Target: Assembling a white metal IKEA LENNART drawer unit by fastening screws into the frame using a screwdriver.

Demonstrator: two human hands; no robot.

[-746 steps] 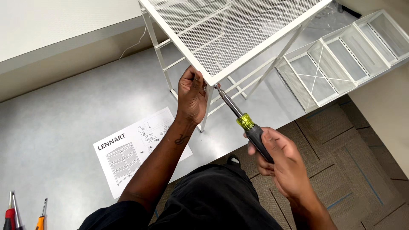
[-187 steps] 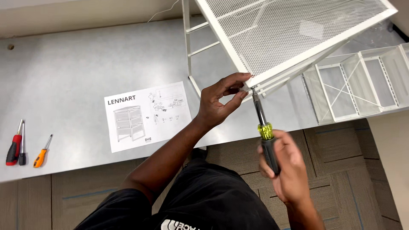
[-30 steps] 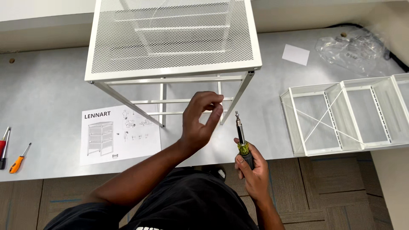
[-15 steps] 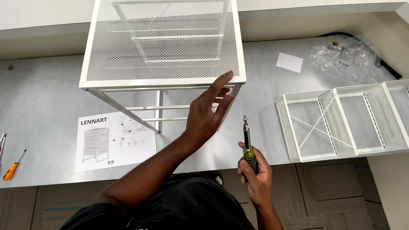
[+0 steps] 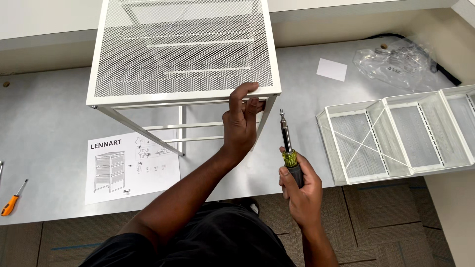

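A grey counter [image 5: 49, 113] carries a white metal frame with a mesh top [image 5: 183, 49], standing at the middle and rear. To its right lie white mesh drawers [image 5: 396, 133] nested together, with a crumpled clear plastic bag [image 5: 401, 64] and a small white paper [image 5: 332, 69] behind them. An instruction sheet [image 5: 132, 166] lies in front of the frame, left of the arms. The left hand [image 5: 242, 123] grips the frame's near right corner — fingers curled over the top edge. The right hand [image 5: 299, 190] is closed round a screwdriver [image 5: 288, 148] with a yellow-green and black handle, tip upright, just beside the corner. An orange screwdriver [image 5: 11, 202] lies at the far left edge.
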